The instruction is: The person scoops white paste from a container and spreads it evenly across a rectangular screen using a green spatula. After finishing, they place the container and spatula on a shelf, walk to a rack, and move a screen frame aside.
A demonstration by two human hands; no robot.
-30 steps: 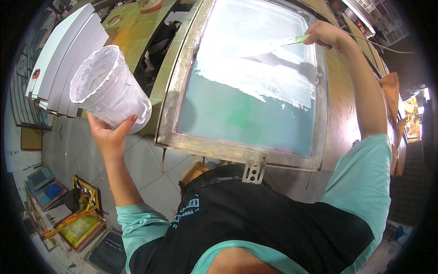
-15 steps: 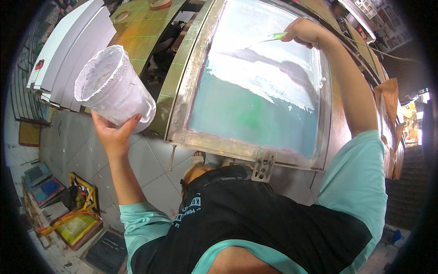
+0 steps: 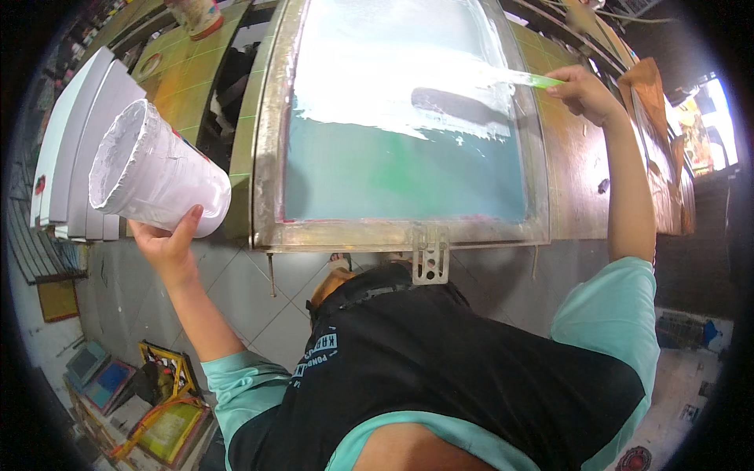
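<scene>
My left hand (image 3: 169, 247) grips a white plastic tub (image 3: 177, 177) near its base. The tub is tilted, its mouth facing up and left, with white residue smeared round the rim and inside. My right hand (image 3: 587, 96) is closed round the green handle of a spatula (image 3: 540, 81), whose blade is coated in white. That blade is over the right side of a screen printing frame (image 3: 393, 234). Thick white ink (image 3: 353, 86) covers the far part of its mesh with a ragged near edge. Bare blue-green mesh (image 3: 338, 180) with a brighter green patch shows nearer me.
A perforated metal bracket (image 3: 431, 259) juts from the frame's near edge. Left of the tub stands a white stack of board or boxes (image 3: 67, 173). A coloured container (image 3: 196, 16) sits on the green-yellow table (image 3: 177, 94). Small frames (image 3: 169, 432) lie on the floor at lower left.
The spatula in my right hand has moved from over the white ink to the frame's right side. My view has turned, and the tub appears farther left and more tilted.
</scene>
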